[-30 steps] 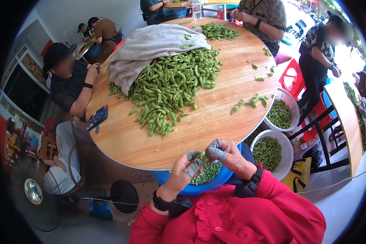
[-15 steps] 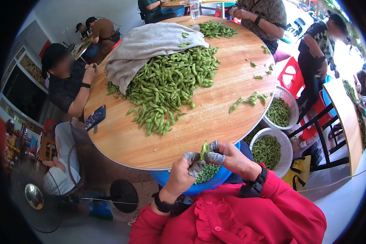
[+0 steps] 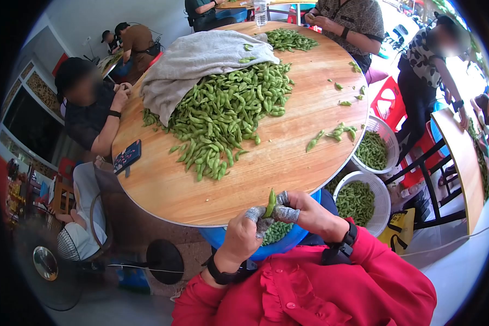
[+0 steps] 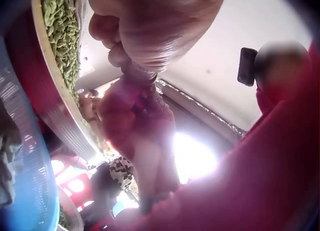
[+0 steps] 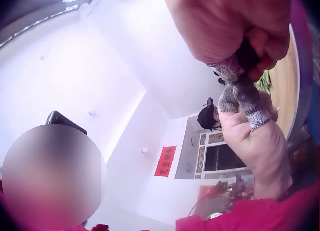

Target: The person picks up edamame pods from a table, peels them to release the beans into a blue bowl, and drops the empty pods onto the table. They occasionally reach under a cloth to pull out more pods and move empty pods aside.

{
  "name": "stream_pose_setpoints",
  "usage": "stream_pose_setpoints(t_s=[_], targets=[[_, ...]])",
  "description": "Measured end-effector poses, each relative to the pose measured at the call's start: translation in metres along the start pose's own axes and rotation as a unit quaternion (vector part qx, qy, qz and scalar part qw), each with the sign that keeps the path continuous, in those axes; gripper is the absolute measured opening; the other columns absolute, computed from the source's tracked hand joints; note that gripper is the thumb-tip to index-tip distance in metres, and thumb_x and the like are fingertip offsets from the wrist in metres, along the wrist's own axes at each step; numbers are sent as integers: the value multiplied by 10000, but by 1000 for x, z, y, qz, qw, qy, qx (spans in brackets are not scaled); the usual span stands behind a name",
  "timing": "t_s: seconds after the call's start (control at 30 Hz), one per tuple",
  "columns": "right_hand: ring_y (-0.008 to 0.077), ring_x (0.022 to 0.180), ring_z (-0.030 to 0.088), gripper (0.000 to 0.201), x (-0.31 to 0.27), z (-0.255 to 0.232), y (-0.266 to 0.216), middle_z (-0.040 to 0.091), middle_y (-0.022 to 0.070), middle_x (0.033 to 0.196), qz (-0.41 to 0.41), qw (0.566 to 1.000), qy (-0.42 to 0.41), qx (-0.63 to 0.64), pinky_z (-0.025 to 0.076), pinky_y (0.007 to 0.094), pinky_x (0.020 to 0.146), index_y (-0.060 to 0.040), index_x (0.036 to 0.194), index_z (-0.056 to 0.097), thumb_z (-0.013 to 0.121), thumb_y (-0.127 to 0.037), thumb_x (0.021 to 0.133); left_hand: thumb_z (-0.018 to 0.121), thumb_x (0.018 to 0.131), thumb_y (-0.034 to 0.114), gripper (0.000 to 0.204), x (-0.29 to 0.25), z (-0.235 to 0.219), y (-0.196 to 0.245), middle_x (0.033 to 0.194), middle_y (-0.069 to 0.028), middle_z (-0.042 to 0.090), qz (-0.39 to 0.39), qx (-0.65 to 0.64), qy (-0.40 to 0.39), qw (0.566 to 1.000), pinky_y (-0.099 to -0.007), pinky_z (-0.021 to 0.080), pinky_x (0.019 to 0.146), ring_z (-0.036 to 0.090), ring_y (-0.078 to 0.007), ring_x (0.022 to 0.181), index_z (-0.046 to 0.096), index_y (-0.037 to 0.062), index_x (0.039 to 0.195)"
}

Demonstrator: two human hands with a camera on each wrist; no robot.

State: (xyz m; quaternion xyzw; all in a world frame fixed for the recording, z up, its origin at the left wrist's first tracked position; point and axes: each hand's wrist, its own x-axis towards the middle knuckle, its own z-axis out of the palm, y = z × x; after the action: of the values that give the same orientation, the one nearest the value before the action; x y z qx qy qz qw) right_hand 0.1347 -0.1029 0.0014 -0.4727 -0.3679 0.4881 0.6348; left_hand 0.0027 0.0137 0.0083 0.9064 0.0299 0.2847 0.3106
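Basically, L to R: far-L side of the round bench [image 3: 163,190] has a dark patterned case [image 3: 127,155], out of the way. Next, grey cloth [image 3: 201,57] over the back of the pod heap [image 3: 223,108]; bare pods spill toward the near side, handy for refills. Then the L hand [image 3: 241,234], low by the near edge, w/ grey knit covers [image 3: 254,214], pinching the lower end of one green pod [image 3: 270,204]. Pod's upright btwn the two hands, roughly over the blue tub [image 3: 266,251]; can't tell if its seam's split. Shelled beans [image 3: 277,232] lie in the tub. R hand [image 3: 312,213], covered likewise, pinches the pod from its other side.

My read: shelling. To do it well, L steadies the base, R thumb presses along the seam, not the flat side, so beans pop w/o crushing. Pref. turn the opening down & work low, b/c beans could bounce out. Light grip, esp. as knit prob. dulls feel. Farther R: a few loose pods [image 3: 339,132] on the bench, then two white baskets [image 3: 384,204] of green pods, lower down; no need to reach there.
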Motion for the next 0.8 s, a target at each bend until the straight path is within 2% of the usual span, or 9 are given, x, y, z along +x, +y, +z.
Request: stream_pose_setpoints(t_s=[0.17,0.27,0.3,0.37,0.47,0.53,0.57,0.6,0.8], targets=[[50,730,468,160,0,10,8,547,-21,790,-19,996,20,89,407,228,648,-1,880,542,553,-152,829,547,801,101,161,-11,8,-7,563,-63,483,-158,-238,17,958,-278,390,455,486,-161,502,491,38,938],[69,742,490,146,4,11,10,560,-7,805,-113,992,38,-37,420,240,670,2,895,542,551,-126,825,486,862,193,128,-15,13,-7,550,1,414,-296,-547,29,783,-197,272,420,357,-77,462,476,67,887],[73,747,495,147,5,8,8,562,-3,807,-165,974,40,-150,422,240,676,3,899,542,550,-124,825,481,865,201,126,-13,12,-7,543,2,399,-330,-604,22,726,-198,261,416,343,-76,458,474,76,883],[79,758,503,148,6,1,0,567,5,811,-259,892,44,-367,427,241,688,4,906,541,548,-118,824,472,871,216,122,-9,9,-7,530,5,370,-391,-703,7,594,-199,240,408,315,-73,451,471,94,875],[76,761,506,148,4,6,-8,572,9,816,-173,953,63,-240,428,240,682,6,896,542,554,-120,820,488,853,131,98,-13,12,-17,598,-13,469,-339,-754,-21,562,-211,317,429,415,-79,508,497,48,903],[74,749,507,161,3,2,-8,570,8,807,-82,990,47,-100,427,238,675,7,899,542,565,-128,815,510,841,114,97,-2,6,-4,607,-13,487,-272,-480,-20,834,-206,353,473,439,-74,537,498,37,898],[73,743,507,167,2,-1,-7,570,8,803,-36,998,39,-28,427,237,671,8,900,542,571,-132,812,521,835,105,98,2,4,2,611,-13,496,-222,-312,-18,924,-204,371,494,451,-71,551,499,31,895],[65,758,499,190,2,-3,-5,565,5,816,-7,999,34,-30,419,229,685,9,913,538,570,-151,816,536,821,79,127,1,1,2,699,-19,553,-164,-213,-33,963,-217,420,584,502,-73,644,509,-5,912],[61,810,486,223,-2,-2,-11,557,2,870,23,999,-21,37,400,220,729,11,951,524,547,-178,834,535,826,96,146,-1,2,2,732,-10,562,-148,-225,-27,963,-222,428,619,505,-77,672,512,-7,927]])
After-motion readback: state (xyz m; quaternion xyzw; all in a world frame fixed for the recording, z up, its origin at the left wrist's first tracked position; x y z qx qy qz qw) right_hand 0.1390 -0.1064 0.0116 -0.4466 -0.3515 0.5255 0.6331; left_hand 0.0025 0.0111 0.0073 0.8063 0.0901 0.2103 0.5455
